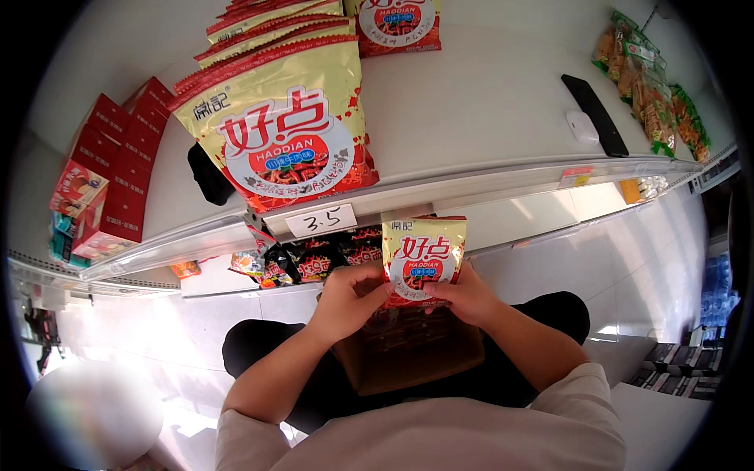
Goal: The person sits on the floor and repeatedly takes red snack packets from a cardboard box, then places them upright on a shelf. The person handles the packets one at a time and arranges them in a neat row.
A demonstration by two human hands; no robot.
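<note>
Between my two hands I hold a red and yellow snack packet (422,250) upright by its lower part, its printed front towards me. My left hand (356,297) grips the left side, thumb on the front. On the right side my right hand (462,294) pinches it with the thumb in front. Below the packet a cardboard box (406,380) sits open between my knees, with several packets (406,329) dimly visible inside. On the shelf (471,112) above stands a row of larger-looking packets (288,135) of the same design.
A handwritten price card (321,221) hangs on the shelf edge. Red boxes (121,171) stack at the left. A black phone-like slab (595,115) and a small white case (583,128) lie at the right, near bagged snacks (648,88). Black packets (318,259) fill part of a lower shelf.
</note>
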